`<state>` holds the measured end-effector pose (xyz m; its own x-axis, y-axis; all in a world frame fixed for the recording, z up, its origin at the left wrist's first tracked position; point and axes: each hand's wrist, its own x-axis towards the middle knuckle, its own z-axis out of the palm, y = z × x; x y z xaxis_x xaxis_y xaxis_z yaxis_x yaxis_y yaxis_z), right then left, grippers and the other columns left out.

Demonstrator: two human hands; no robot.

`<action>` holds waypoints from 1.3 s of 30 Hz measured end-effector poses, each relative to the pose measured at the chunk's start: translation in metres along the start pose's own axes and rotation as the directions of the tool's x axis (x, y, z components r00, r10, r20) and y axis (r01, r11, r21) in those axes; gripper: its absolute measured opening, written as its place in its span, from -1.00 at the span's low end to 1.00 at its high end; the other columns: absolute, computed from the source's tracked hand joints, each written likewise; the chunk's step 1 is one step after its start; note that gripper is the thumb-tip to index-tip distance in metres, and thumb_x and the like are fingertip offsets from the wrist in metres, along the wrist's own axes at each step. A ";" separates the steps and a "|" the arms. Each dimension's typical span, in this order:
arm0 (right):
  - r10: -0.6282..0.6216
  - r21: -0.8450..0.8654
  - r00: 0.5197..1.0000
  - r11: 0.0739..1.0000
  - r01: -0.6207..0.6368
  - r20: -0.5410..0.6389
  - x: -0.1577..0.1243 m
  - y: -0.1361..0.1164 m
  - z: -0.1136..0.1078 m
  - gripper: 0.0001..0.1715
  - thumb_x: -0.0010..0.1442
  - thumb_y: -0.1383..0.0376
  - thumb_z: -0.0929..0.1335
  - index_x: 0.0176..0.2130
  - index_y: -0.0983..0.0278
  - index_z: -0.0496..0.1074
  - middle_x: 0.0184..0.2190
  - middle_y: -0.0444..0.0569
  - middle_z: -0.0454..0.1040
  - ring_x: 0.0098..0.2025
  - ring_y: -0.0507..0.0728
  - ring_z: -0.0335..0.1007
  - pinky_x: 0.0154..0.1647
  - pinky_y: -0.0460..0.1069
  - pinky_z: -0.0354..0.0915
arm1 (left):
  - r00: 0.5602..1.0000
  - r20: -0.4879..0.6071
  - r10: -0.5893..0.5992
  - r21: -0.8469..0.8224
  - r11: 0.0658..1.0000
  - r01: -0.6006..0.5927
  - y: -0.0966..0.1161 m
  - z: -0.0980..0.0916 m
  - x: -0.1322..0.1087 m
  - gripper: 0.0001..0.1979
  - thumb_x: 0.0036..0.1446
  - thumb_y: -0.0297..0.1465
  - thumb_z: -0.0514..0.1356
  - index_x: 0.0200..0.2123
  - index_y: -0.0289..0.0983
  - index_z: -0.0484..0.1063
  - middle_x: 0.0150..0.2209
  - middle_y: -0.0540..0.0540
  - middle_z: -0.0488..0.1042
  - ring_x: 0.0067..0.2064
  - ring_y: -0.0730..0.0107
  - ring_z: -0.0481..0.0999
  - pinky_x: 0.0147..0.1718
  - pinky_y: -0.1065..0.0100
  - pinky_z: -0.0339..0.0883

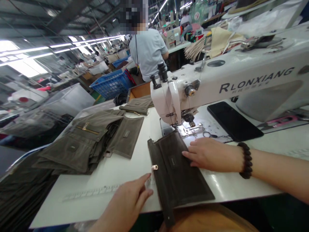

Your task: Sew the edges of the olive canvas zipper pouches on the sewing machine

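Observation:
A dark olive fabric pouch piece with a small label and a zipper along its left edge lies on the sewing table. Its far edge reaches the needle area of the white sewing machine. My right hand, with a beaded bracelet at the wrist, rests its outstretched fingers on the piece's right side. Beside the left edge, close to the gold zipper pull, is my left hand. Its thumb and forefinger are apart, with nothing clearly held; the other fingers are mostly hidden.
Stacked olive fabric pieces cover the table's left side, with more behind. A black phone and pink-handled scissors lie under the machine arm. Beyond are a blue crate and a seated person.

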<state>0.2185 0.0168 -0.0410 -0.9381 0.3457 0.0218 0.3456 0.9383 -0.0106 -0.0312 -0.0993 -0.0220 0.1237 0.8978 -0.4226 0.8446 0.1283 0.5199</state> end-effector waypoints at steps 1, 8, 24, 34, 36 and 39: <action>-0.017 0.004 1.000 1.000 0.017 0.009 -0.001 -0.005 0.000 -0.69 0.10 0.26 0.32 -0.14 0.36 0.36 -0.46 -0.05 0.38 -0.40 0.10 0.28 -0.50 -0.03 0.05 | 0.994 -0.072 0.085 0.167 0.983 -0.072 0.006 -0.004 0.003 -0.67 0.12 -0.41 -0.01 -0.03 -0.26 0.26 -0.38 -0.10 0.45 -0.32 0.30 0.47 -0.29 0.26 0.36; 0.128 0.219 0.992 0.968 -0.121 -0.019 -0.034 -0.038 0.004 -0.80 0.18 0.35 0.22 -0.21 0.33 0.37 -0.45 -0.05 0.35 -0.38 0.10 0.23 -0.40 -0.01 0.14 | 0.747 0.006 0.665 0.547 0.623 -0.559 0.065 0.035 0.020 -0.60 0.02 -0.33 0.17 -0.07 -0.41 0.29 -0.09 -0.23 0.38 -0.07 0.13 0.36 -0.07 0.15 0.28; 0.173 0.227 0.885 0.971 -0.079 -0.433 -0.072 -0.083 0.035 -0.81 0.15 0.42 0.25 -0.18 0.40 0.30 -0.35 0.02 0.37 -0.33 0.07 0.21 -0.32 0.01 0.19 | 0.641 0.045 0.766 0.504 0.537 -0.677 0.036 0.051 0.017 -0.75 0.08 -0.55 0.08 -0.12 -0.40 0.31 -0.04 -0.23 0.35 0.01 0.18 0.32 -0.01 0.16 0.27; 0.121 0.155 0.863 0.987 -0.051 -0.490 -0.065 -0.081 0.029 -0.81 0.16 0.43 0.24 -0.17 0.43 0.30 -0.40 0.02 0.38 -0.39 0.06 0.21 -0.40 -0.02 0.18 | 0.588 0.033 0.809 0.509 0.492 -0.706 0.037 0.046 0.016 -0.71 0.09 -0.61 -0.05 -0.13 -0.50 0.32 -0.09 -0.29 0.40 -0.02 0.21 0.36 -0.04 0.23 0.31; 0.077 0.104 0.859 0.994 -0.028 -0.506 -0.063 -0.080 0.028 -0.81 0.16 0.47 0.21 -0.18 0.44 0.30 -0.42 0.02 0.39 -0.41 0.05 0.21 -0.43 -0.02 0.17 | 0.590 0.036 0.807 0.526 0.486 -0.698 0.039 0.046 0.014 -0.72 0.09 -0.61 -0.04 -0.13 -0.50 0.33 -0.10 -0.29 0.41 -0.03 0.21 0.37 -0.05 0.23 0.32; 0.022 0.053 0.842 0.999 0.008 -0.539 -0.059 -0.080 0.023 -0.82 0.15 0.49 0.19 -0.22 0.47 0.31 -0.48 0.01 0.37 -0.47 0.05 0.20 -0.50 -0.02 0.13 | 0.629 -0.024 0.777 0.585 0.522 -0.621 0.044 0.052 0.010 -0.72 0.10 -0.56 -0.02 -0.11 -0.47 0.32 -0.08 -0.30 0.40 -0.03 0.16 0.38 -0.07 0.16 0.34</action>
<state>0.2455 -0.0788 -0.0643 -0.7692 0.3131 0.5571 0.3367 0.9395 -0.0631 0.0340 -0.1068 -0.0424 0.7213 0.6748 0.1561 0.6683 -0.7372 0.0995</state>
